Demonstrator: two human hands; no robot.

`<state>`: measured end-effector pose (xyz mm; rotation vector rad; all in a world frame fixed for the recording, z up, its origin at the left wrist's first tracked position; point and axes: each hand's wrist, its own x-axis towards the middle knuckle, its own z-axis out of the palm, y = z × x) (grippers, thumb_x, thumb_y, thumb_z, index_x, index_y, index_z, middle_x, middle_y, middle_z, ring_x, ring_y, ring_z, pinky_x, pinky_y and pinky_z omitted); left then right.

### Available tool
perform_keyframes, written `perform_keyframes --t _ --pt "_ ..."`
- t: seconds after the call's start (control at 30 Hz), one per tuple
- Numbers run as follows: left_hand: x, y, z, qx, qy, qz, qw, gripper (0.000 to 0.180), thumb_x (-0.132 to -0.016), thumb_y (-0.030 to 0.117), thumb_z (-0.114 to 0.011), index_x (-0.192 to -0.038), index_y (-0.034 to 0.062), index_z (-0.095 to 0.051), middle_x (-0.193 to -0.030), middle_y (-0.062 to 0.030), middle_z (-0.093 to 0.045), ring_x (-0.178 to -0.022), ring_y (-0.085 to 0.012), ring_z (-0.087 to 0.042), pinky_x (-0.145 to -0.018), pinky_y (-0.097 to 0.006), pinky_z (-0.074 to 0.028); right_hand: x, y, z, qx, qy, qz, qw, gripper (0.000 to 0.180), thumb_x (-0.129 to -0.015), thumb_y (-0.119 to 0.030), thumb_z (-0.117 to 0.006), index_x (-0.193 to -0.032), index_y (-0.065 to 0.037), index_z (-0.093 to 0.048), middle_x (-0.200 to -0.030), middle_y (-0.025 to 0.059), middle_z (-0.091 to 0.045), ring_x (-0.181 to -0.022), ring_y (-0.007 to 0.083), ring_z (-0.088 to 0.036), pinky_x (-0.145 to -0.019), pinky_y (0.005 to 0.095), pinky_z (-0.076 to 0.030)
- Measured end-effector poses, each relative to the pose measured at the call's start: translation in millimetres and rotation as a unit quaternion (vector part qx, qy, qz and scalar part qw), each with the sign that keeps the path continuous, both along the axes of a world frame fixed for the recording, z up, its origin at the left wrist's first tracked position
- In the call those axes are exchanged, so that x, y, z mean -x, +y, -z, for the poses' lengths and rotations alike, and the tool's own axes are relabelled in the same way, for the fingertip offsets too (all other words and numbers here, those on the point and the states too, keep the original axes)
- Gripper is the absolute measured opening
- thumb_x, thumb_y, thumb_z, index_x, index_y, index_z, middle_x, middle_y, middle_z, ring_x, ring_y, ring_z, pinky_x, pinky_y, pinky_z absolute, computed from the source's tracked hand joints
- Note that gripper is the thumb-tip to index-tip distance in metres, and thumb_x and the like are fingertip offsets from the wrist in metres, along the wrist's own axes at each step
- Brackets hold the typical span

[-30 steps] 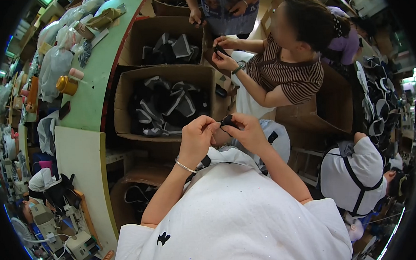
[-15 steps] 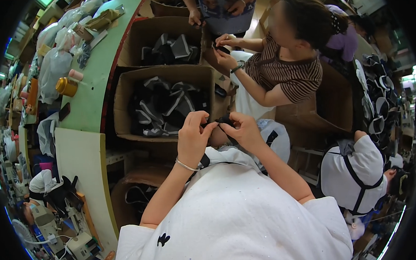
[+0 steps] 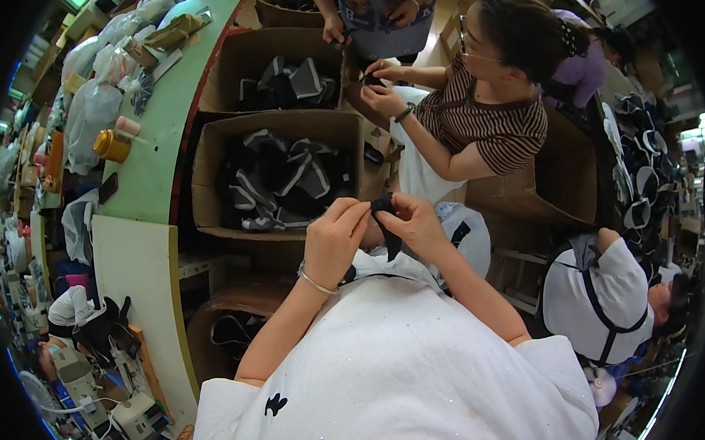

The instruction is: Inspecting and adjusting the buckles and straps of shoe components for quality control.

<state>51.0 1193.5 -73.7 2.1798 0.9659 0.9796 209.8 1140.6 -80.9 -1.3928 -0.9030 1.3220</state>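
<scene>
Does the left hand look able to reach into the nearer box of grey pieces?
Probably yes: the box is open and close to the left hand, though that hand pinches a black strip.

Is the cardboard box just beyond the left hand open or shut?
Open: nothing closes the top of the cardboard box, and black and grey pieces show inside it.

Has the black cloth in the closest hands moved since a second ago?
Yes, downward: part of the black cloth now hangs lower in view than the nearest cardboard box.
</scene>
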Motion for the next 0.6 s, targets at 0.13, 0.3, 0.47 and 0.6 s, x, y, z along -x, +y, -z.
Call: perform_keyframes --t 0.13,0.3,0.47,0.6 --pt "0.3 -2.0 2.0 -0.08 0.033 -0.017 0.996 0.016 -0.073 0.005 -0.068 -0.089 0.0028 -0.064 -0.085 -0.0058 -0.061 -0.063 -0.021 -0.062 -0.055 -0.029 -0.05 -1.5 1.3 -6.9 0.002 -0.05 -0.024 0.998 0.011 -0.084 -0.009 -0.062 -0.084 0.002 -0.059 -0.071 -0.0019 -0.058 -0.063 0.0017 -0.049 -0.053 0.0195 -0.04" --pt "3.6 3.5 -1.3 -0.218 0.079 -0.042 0.972 0.023 -0.07 0.004 -0.069 -0.093 0.0028 -0.064 -0.088 -0.0062 -0.06 -0.059 -0.0181 -0.06 -0.05 -0.029 -0.048 -3.2 -0.7 -20.9 0.027 -0.115 -0.05 0.992 0.011 -0.084 -0.009 -0.062 -0.084 0.002 -0.059 -0.07 -0.0018 -0.057 -0.063 0.0023 -0.05 -0.055 0.0195 -0.041" --pt "0.9 5.2 -8.8 -0.138 0.027 -0.03 0.99 0.025 -0.072 0.006 -0.07 -0.096 0.0026 -0.064 -0.093 -0.0083 -0.06 -0.057 -0.0189 -0.06 -0.05 -0.027 -0.048 -5.6 -0.8 -21.2 0.022 -0.1 -0.041 0.994 0.014 -0.083 -0.011 -0.062 -0.084 0.003 -0.059 -0.067 0.0007 -0.058 -0.061 0.0041 -0.053 -0.054 0.0223 -0.043" --pt "-2.5 -2.8 -10.3 0.072 -0.067 0.019 0.995 0.031 -0.073 0.009 -0.074 -0.101 0.0018 -0.063 -0.098 -0.0091 -0.061 -0.057 -0.0182 -0.061 -0.052 -0.026 -0.049 -8.0 -1.2 -20.2 0.018 -0.064 -0.034 0.997 0.013 -0.084 -0.01 -0.061 -0.088 0.002 -0.059 -0.073 0.0003 -0.06 -0.065 0.0047 -0.056 -0.058 0.0208 -0.046"
